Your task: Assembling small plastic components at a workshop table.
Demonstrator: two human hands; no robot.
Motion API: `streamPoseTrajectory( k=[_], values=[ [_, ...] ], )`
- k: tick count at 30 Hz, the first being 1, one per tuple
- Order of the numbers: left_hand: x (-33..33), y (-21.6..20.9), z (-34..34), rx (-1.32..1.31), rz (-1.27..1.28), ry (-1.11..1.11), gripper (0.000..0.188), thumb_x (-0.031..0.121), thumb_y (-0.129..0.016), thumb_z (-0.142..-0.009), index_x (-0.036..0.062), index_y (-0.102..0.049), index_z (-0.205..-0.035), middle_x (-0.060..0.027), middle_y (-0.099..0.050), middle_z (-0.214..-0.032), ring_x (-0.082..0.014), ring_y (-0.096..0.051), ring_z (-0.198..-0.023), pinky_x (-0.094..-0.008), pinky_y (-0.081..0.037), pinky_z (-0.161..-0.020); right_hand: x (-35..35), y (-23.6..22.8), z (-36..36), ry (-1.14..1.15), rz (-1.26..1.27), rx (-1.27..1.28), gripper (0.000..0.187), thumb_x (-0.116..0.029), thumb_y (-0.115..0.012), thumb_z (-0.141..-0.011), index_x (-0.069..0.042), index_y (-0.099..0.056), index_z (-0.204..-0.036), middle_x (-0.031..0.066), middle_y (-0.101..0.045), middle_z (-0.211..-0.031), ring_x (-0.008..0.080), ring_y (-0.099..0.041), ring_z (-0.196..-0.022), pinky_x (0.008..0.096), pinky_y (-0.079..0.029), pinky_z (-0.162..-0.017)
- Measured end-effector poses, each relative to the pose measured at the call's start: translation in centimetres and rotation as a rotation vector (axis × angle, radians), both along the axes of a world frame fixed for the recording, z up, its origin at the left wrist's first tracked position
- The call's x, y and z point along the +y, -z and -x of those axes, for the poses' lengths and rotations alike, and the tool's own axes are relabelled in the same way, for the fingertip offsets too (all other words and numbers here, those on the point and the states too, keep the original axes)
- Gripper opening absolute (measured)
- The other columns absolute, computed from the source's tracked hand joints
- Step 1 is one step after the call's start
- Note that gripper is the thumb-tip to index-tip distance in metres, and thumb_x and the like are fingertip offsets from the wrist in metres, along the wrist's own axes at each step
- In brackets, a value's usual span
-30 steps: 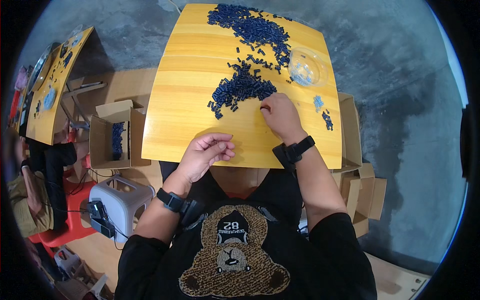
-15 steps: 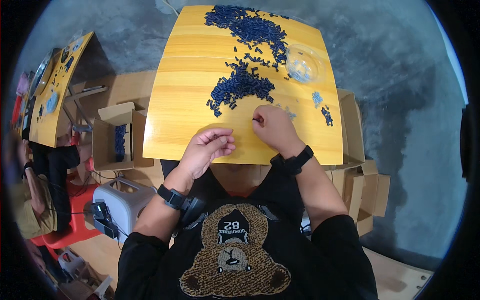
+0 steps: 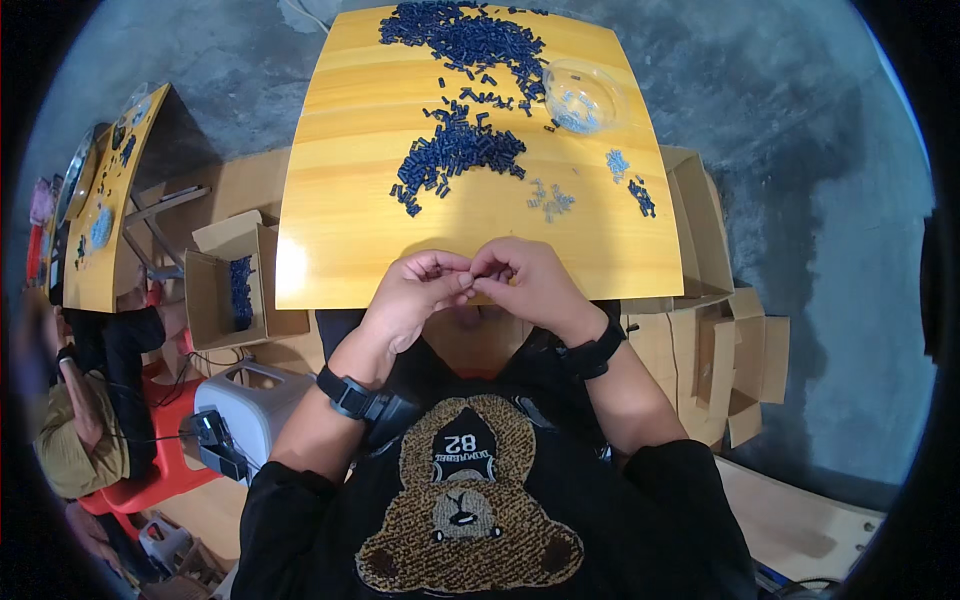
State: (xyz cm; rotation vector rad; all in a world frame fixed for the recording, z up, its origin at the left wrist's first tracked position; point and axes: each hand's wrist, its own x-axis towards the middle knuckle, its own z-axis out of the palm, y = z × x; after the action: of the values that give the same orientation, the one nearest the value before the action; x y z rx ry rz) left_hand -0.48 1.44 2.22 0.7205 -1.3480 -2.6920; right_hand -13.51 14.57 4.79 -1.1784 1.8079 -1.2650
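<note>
My left hand (image 3: 408, 298) and my right hand (image 3: 535, 287) meet over the front edge of the yellow wooden table (image 3: 335, 190). Thumbs and forefingers of both are pinched together, tip to tip; whatever sits between them is too small and covered to make out. Beyond the hands lies a heap of small dark blue cylindrical pieces (image 3: 465, 150). Small clear pieces (image 3: 550, 200) are scattered to its right. Further right are a little cluster of clear pieces (image 3: 617, 164) and a few dark pieces (image 3: 641, 197).
A bigger dark heap (image 3: 465, 40) covers the table's far end, beside a clear round bowl (image 3: 610, 88) holding small clear pieces. Cardboard boxes stand left (image 3: 215, 300) and right (image 3: 700, 220) of the table. A grey stool (image 3: 255, 405) and a seated person (image 3: 85, 430) are at left.
My right hand has come back toward me from beside the near heap and now meets my left hand. The left fingers have closed to a pinch. The view has shifted slightly.
</note>
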Motion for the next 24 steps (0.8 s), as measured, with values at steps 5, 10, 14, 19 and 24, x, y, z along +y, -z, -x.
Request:
streamPoseTrajectory(
  k=[5,10,14,19,24],
  values=[
    [1.0,0.1,0.1,0.056,-0.196,-0.067,0.015,0.001,-0.056,-0.086,-0.0004,-0.057,-0.101,-0.0086,-0.062,-0.093,-0.0152,-0.061,-0.083,-0.0236,-0.051,-0.074,0.5,1.1,-0.2,0.093,0.084,-0.348,0.008,-0.003,-0.064,-0.076,0.000,-0.061,-0.083,0.0009,-0.060,-0.071,0.0054,-0.056,-0.063,0.0202,-0.046,-0.056],
    [1.3,-0.4,0.2,0.039,-0.229,-0.152,0.016,0.001,-0.055,-0.086,-0.0008,-0.056,-0.102,-0.0097,-0.062,-0.094,-0.0169,-0.062,-0.083,-0.0240,-0.052,-0.075,0.7,1.6,-0.2,0.162,0.131,-0.344,0.010,-0.003,-0.064,-0.077,0.001,-0.062,-0.086,0.0018,-0.062,-0.074,0.0059,-0.057,-0.065,0.0203,-0.047,-0.058],
    [1.5,-0.7,0.2,0.042,-0.203,-0.125,0.016,0.001,-0.055,-0.086,-0.0008,-0.056,-0.102,-0.0104,-0.061,-0.094,-0.0172,-0.062,-0.084,-0.0236,-0.053,-0.076,0.9,1.8,-0.6,0.187,0.143,-0.420,0.011,-0.003,-0.064,-0.078,0.001,-0.063,-0.088,0.0025,-0.063,-0.076,0.0060,-0.057,-0.066,0.0204,-0.047,-0.060],
    [1.7,-0.7,0.3,0.052,-0.248,-0.140,0.017,0.000,-0.056,-0.085,0.0003,-0.056,-0.102,-0.0096,-0.062,-0.094,-0.0170,-0.062,-0.083,-0.0230,-0.053,-0.075,1.0,1.9,-1.0,0.213,0.211,-0.381,0.011,-0.003,-0.062,-0.080,0.002,-0.063,-0.089,0.0030,-0.063,-0.076,0.0065,-0.057,-0.068,0.0198,-0.046,-0.060],
    [1.3,-0.6,0.0,0.043,-0.225,-0.120,0.016,0.001,-0.057,-0.085,0.0023,-0.057,-0.100,-0.0072,-0.062,-0.091,-0.0159,-0.062,-0.080,-0.0218,-0.052,-0.070,1.0,1.1,-1.2,0.226,0.175,-0.272,0.012,-0.005,-0.062,-0.080,0.002,-0.063,-0.089,0.0036,-0.063,-0.077,0.0059,-0.056,-0.065,0.0196,-0.045,-0.057]
  ],
)
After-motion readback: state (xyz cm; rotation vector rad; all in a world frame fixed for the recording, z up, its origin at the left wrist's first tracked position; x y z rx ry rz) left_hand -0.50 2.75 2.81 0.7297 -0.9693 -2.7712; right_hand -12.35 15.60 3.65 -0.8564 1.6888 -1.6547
